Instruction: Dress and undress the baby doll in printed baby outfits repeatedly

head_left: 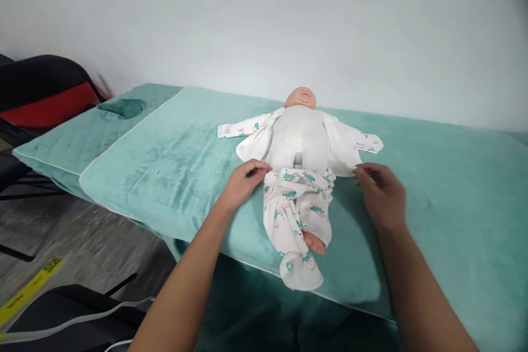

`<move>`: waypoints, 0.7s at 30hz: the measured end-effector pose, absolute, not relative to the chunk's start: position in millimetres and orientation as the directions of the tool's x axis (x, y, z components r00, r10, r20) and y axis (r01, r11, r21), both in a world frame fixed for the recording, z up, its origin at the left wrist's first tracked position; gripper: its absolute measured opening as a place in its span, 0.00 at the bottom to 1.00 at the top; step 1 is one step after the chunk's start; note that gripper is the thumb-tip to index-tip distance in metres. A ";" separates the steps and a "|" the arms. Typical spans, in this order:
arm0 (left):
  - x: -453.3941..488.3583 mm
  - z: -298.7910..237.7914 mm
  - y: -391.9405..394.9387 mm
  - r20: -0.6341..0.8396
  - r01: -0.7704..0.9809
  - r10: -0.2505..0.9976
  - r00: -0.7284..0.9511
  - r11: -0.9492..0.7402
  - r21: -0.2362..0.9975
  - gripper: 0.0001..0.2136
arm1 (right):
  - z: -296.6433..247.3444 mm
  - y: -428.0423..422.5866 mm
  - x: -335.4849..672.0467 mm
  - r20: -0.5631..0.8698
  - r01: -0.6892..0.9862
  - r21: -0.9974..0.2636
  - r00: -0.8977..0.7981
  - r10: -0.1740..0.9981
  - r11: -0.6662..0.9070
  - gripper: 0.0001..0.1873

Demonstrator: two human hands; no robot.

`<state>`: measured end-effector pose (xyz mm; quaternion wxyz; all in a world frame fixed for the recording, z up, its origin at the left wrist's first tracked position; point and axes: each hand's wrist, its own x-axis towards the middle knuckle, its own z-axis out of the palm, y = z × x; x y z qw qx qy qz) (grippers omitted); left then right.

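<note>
A baby doll (297, 129) lies on its back, its head toward the wall. Its white patterned shirt (344, 148) is spread open to both sides, sleeves out. Printed trousers (289, 198) cover the legs, the waistband just below a notch in the pale torso. One bare foot (314, 243) shows; the other leg's cloth end hangs near the table edge. My left hand (246, 182) is pinched where the waistband and shirt hem meet; which cloth it grips I cannot tell. With thumb and fingers, my right hand (381, 192) pinches the lower corner of the open shirt.
Green plush covers the massage table (157, 154), with a face hole (122, 108) at its left end. A white wall stands behind. Black and red chairs (49, 99) are at the left, with a dark seat (70, 319) and a pale cable (78, 320) at the lower left.
</note>
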<state>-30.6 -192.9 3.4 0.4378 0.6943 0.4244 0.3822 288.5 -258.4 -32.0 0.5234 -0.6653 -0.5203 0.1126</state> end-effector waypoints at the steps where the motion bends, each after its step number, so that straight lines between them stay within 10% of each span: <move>1: -32.4 4.3 -193.1 0.169 0.237 0.910 0.377 -0.271 0.933 0.09 | -29.0 -260.6 278.5 0.390 0.576 -0.811 0.395 0.832 0.106 0.15; 8: -37.6 2.7 -191.5 0.199 0.223 0.849 0.489 -0.342 0.913 0.08 | -14.6 -260.5 251.5 0.451 0.594 -0.723 0.020 0.892 0.353 0.10; 21: -14.9 -9.2 -186.8 0.422 0.217 0.892 0.158 -0.449 0.867 0.03 | -14.3 -262.2 247.1 0.503 0.684 -0.586 -0.114 0.857 0.435 0.10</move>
